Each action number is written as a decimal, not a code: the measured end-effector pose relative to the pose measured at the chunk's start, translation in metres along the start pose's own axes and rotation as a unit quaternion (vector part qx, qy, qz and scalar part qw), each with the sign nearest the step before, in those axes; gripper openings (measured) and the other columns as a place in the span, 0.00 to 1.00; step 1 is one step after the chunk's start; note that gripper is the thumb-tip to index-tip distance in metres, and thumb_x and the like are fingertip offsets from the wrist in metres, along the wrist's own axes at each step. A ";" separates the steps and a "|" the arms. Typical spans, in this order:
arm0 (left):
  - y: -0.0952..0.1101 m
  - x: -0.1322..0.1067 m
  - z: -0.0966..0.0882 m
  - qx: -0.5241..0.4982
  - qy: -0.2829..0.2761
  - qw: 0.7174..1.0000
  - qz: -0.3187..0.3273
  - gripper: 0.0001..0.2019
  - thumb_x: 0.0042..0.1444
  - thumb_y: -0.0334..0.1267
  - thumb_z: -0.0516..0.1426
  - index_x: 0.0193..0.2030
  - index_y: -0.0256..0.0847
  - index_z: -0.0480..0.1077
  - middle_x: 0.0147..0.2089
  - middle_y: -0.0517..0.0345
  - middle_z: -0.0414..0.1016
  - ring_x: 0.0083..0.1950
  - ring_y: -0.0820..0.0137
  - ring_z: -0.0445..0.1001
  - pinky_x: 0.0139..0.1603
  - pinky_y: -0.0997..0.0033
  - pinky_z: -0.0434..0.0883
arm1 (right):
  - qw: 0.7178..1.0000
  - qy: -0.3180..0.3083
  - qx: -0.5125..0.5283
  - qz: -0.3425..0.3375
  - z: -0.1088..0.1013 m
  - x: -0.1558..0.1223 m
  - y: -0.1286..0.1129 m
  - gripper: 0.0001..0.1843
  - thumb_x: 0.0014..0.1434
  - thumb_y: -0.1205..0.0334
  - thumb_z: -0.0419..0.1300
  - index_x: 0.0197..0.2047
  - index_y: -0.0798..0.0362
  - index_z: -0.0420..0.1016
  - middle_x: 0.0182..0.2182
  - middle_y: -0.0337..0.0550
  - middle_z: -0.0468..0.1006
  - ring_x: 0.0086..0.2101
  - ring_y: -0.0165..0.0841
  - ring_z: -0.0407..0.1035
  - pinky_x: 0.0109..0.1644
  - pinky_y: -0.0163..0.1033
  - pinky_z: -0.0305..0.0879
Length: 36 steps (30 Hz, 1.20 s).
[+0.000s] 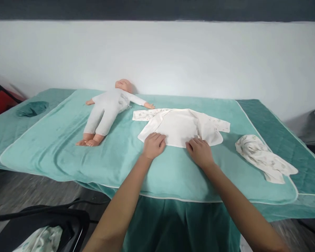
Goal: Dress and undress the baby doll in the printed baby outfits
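Note:
A small white baby shirt (180,124) with printed sleeves lies spread flat on the green cover, its sleeves stretched out to both sides. At the lower left of its hem, my left hand (154,145) is closed with curled fingers on the fabric. My right hand (200,150) grips the same hem further right, fingers bent together; the exact pinch is hidden under both hands. To the left, a baby doll (106,106) in a pale one-piece rests on its back, one arm reaching toward the shirt's left sleeve.
A crumpled printed baby garment (262,157) lies on the right of the green cover (76,164). Behind the bed stands a white wall (189,59). At lower left is a black chair (76,218) with a patterned cloth (46,239) on it. Something red (1,104) shows at far left.

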<state>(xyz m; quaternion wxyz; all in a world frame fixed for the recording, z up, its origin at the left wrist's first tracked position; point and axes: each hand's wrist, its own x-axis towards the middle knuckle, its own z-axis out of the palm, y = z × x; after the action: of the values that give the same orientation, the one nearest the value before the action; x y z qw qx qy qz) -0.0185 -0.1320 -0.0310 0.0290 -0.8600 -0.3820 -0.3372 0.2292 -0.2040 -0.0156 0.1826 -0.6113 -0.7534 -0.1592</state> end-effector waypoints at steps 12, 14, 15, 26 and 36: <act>-0.001 -0.001 0.007 0.058 -0.001 0.992 -0.110 0.13 0.63 0.35 0.52 0.43 0.41 0.78 0.28 0.53 0.78 0.32 0.63 0.76 0.39 0.64 0.68 | 0.998 -0.011 0.035 0.042 0.001 -0.002 -0.001 0.20 0.71 0.57 0.53 0.27 0.53 0.68 0.26 0.41 0.73 0.27 0.32 0.63 0.32 0.40 0.46; -0.002 -0.002 0.008 0.050 0.015 0.992 -0.114 0.13 0.63 0.35 0.52 0.44 0.41 0.78 0.29 0.52 0.79 0.33 0.63 0.77 0.38 0.64 0.68 | 0.997 0.008 0.068 0.042 -0.002 -0.002 0.000 0.20 0.72 0.57 0.50 0.28 0.52 0.70 0.28 0.43 0.74 0.30 0.35 0.67 0.35 0.40 0.54; -0.003 -0.002 0.008 0.045 0.022 0.992 -0.118 0.13 0.63 0.35 0.52 0.45 0.41 0.78 0.30 0.51 0.79 0.33 0.63 0.77 0.38 0.64 0.68 | 0.994 0.025 0.095 0.044 -0.004 -0.001 0.002 0.19 0.72 0.57 0.49 0.31 0.52 0.71 0.31 0.45 0.76 0.33 0.36 0.69 0.38 0.41 0.59; -0.007 -0.003 0.013 0.031 0.044 0.988 -0.145 0.14 0.65 0.35 0.51 0.47 0.39 0.77 0.32 0.51 0.81 0.35 0.64 0.78 0.38 0.66 0.68 | 0.986 -0.104 0.051 0.116 0.030 0.082 0.082 0.34 0.72 0.49 0.43 0.72 0.63 0.57 0.72 0.57 0.54 0.71 0.47 0.48 0.73 0.57 0.48; -0.005 -0.001 0.008 -0.036 0.045 0.978 -0.199 0.13 0.64 0.34 0.53 0.48 0.40 0.78 0.38 0.50 0.82 0.40 0.63 0.79 0.44 0.64 0.72 | 0.983 -0.148 -0.010 0.107 0.049 0.074 0.086 0.34 0.73 0.49 0.37 0.71 0.63 0.59 0.70 0.57 0.57 0.70 0.47 0.51 0.72 0.57 0.50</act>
<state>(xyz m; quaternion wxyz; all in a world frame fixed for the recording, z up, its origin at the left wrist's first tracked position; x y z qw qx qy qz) -0.0171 -0.1265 -0.0388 -0.0525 -0.7515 -0.5312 -0.3877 0.2952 -0.0997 -0.0225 0.0795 -0.7070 -0.7006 -0.0539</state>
